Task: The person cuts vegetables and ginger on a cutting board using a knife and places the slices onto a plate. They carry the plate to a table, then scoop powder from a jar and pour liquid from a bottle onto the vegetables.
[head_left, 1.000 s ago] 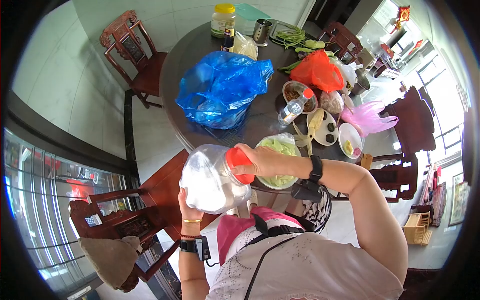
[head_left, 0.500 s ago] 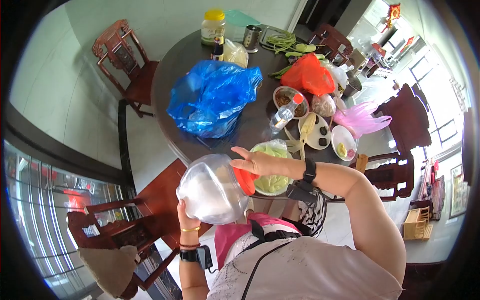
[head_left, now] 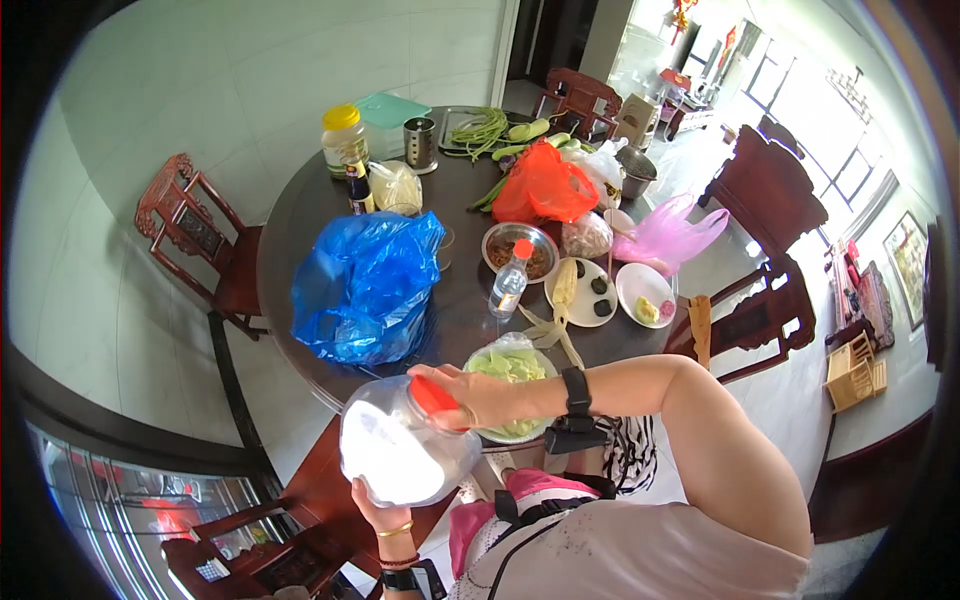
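A large clear plastic jar [head_left: 395, 445] with white contents lies tilted in front of me, above a wooden chair. My left hand [head_left: 380, 510] holds its body from below; part of the fingers is hidden by the jar. Around the jar's red lid [head_left: 430, 396] my right hand [head_left: 478, 398] is closed, and the lid sits at the jar's mouth. Just beyond the right hand is a bowl of pale green leaves [head_left: 515, 368]. A blue plastic bag [head_left: 365, 285] stands on the table near the jar.
The round dark table [head_left: 465, 285] also carries a red-capped bottle [head_left: 511, 280], a metal bowl of brown food [head_left: 500, 240], white plates [head_left: 640, 285], a red bag [head_left: 545, 180], a pink bag [head_left: 670, 235], a yellow-lidded jar [head_left: 344, 135] and green vegetables [head_left: 485, 130]. Wooden chairs [head_left: 240, 260] surround it.
My right hand's fingers, stretched out over the lid before, now wrap around it. The jar and both hands appear lower in view, and the view has shifted to the right.
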`<state>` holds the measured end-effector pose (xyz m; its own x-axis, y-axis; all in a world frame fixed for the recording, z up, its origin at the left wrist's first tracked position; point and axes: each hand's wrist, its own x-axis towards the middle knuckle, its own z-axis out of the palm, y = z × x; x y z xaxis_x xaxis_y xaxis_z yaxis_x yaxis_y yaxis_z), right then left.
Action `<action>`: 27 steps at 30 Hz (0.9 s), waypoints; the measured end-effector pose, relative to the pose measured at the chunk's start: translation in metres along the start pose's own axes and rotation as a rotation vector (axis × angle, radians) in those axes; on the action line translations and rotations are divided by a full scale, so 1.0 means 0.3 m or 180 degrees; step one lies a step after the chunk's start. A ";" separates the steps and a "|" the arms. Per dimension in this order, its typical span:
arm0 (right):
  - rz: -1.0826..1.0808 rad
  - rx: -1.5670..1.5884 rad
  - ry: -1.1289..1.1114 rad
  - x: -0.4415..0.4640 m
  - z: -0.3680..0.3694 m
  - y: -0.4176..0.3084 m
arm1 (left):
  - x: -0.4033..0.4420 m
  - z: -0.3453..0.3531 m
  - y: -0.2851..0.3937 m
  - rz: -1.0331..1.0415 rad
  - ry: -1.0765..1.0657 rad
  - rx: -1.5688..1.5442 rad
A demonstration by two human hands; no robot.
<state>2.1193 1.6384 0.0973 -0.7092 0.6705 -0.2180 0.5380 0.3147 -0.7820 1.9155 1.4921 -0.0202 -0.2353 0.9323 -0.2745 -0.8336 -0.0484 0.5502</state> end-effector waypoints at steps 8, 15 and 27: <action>0.0181 -0.0184 -0.0149 -0.008 -0.192 -0.044 | 0.086 0.163 -0.002 0.0204 -0.0250 -0.0079; -0.0716 -0.0090 0.0222 -0.016 -0.521 -0.049 | 0.219 0.357 -0.049 0.0344 -0.1301 0.0235; 0.0400 -0.2012 0.1736 0.230 -1.111 0.222 | 0.215 0.285 -0.133 -0.0081 0.0018 0.1134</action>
<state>2.2580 1.9296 0.2246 -0.3951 0.9050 0.1578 0.8671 0.4241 -0.2615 1.9762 1.5849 0.0076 -0.2203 0.9296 -0.2956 -0.6130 0.1038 0.7833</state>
